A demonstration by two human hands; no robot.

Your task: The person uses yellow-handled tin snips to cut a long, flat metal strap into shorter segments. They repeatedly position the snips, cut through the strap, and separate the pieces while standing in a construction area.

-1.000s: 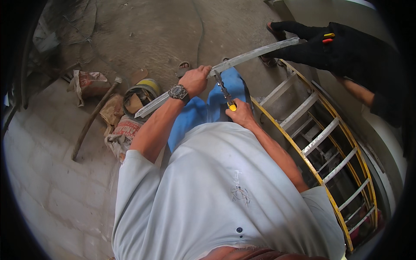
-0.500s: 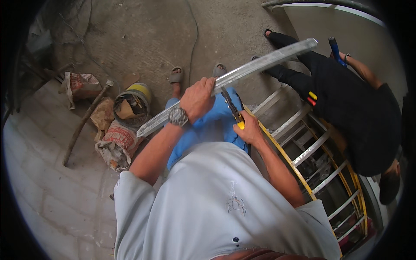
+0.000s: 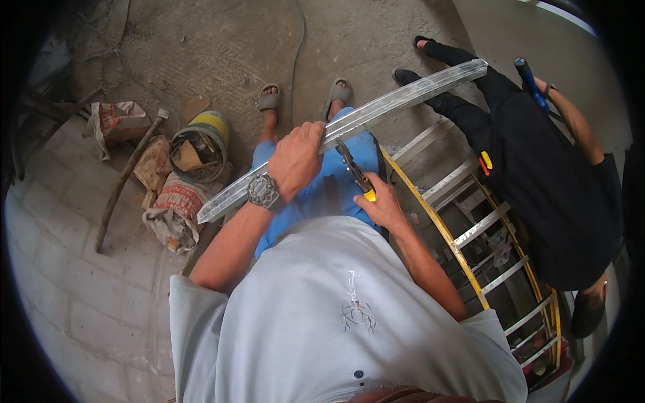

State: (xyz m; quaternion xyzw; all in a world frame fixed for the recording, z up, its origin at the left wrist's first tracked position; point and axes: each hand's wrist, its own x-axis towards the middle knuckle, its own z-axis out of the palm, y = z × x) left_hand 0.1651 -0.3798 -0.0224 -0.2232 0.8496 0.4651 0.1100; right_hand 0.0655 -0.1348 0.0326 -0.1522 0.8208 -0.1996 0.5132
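Observation:
My left hand (image 3: 295, 158), with a dark wristwatch on its wrist, is closed around a long silver metal channel (image 3: 396, 101). The channel slants from low on the left to high on the right across my knees. In my right hand (image 3: 384, 203) is a pair of metal snips (image 3: 355, 168) with a yellow-marked handle. Its dark jaws reach up to the lower edge of the channel, just right of my left hand. Whether they bite on the metal, I cannot tell.
A yellow-sided ladder (image 3: 478, 232) stands to my right. Beyond it, a person in black (image 3: 544, 181) holds a blue-handled tool (image 3: 531, 80). On my left are a bucket of scraps (image 3: 218, 127), torn sacks (image 3: 180, 201) and a wooden-handled tool (image 3: 124, 191). A cable (image 3: 300, 60) crosses the floor.
Both hands, the channel and the snips have shifted slightly left in view. The snips remain at the channel's edge. The person in black has moved slightly, the blue-handled tool still in hand.

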